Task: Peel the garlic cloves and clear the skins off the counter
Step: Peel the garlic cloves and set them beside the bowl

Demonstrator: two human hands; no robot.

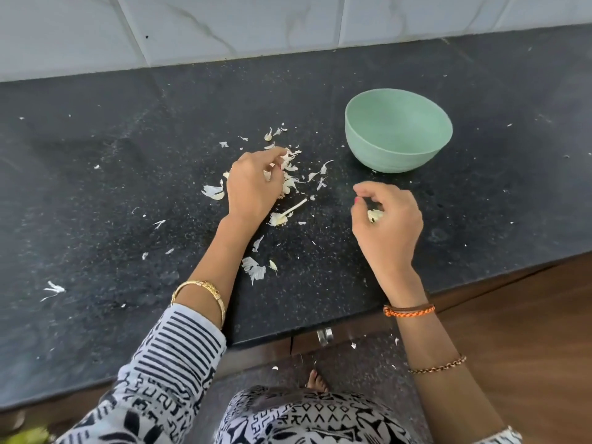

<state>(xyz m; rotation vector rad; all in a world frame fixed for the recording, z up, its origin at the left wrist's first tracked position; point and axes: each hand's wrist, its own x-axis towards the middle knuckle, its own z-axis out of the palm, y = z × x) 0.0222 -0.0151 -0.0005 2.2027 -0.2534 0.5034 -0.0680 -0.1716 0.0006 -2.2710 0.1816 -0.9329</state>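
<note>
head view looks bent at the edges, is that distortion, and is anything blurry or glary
Head view: wide-angle distortion bows the counter edge and wall tiles; soft, even light, no hard shadows, faint sheen on the counter; hands and green bowl sharp, the bottom-left corner blurred.

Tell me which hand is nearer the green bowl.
Right. The right hand sits just in front of the bowl, holding garlic skins. The left hand is farther off to the bowl's left, on the skin pile.
</note>
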